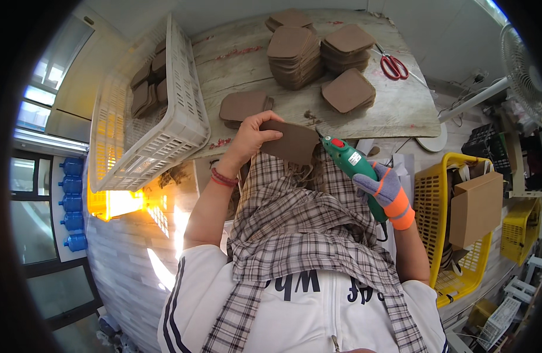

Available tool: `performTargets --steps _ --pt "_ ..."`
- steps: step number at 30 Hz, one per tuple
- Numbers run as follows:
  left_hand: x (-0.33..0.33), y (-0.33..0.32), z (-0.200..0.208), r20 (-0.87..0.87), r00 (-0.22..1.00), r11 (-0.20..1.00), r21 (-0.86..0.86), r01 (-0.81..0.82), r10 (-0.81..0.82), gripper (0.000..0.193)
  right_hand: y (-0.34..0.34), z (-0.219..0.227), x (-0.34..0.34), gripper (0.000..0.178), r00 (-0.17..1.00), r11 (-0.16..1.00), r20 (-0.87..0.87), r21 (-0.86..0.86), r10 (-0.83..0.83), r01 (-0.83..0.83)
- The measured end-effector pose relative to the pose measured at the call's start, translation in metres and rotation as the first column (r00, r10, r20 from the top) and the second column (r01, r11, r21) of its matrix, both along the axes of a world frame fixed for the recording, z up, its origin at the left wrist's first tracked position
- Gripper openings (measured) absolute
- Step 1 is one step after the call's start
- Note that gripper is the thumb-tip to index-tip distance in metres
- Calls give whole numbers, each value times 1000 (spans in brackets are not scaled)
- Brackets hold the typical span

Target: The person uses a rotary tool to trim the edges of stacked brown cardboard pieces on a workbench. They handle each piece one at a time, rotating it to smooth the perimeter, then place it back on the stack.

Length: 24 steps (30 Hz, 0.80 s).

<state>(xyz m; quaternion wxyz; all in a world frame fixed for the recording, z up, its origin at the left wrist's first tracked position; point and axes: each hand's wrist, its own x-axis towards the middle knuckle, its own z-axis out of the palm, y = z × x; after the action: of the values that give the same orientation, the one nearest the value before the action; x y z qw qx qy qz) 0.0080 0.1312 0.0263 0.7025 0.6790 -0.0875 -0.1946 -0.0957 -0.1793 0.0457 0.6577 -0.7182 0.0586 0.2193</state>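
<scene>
Brown piece [290, 141] – matt leather-like; tool [356, 167] – glossy green plastic; tabletop [247, 70] – rough wood.

The glue gun's [356, 170] tip is hidden behind the brown piece [291, 141]. The gloved right hand [386, 194] covers its grip. The yellow basket's [427, 194] contents are unclear.

Brown flat pad [291, 141], rounded corners, held near-level above plaid lap, just off surface edge, pinched at left end by bare left hand [250, 136]. Green handheld power tool [356, 170], red button on top, tip touching pad's right edge, gripped in gloved right hand [386, 191].
</scene>
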Motion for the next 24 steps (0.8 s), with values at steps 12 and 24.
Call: performTargets --steps 12,24 --pt "-3 -6 -3 98 989 994 -5 -112 112 34 -2 -9 -5 42 996 983 35 -170 78 -71" --pt "-10 -15 -12 39 999 997 72 30 -33 46 20 -7 5 43 995 989 24 -119 92 -88"
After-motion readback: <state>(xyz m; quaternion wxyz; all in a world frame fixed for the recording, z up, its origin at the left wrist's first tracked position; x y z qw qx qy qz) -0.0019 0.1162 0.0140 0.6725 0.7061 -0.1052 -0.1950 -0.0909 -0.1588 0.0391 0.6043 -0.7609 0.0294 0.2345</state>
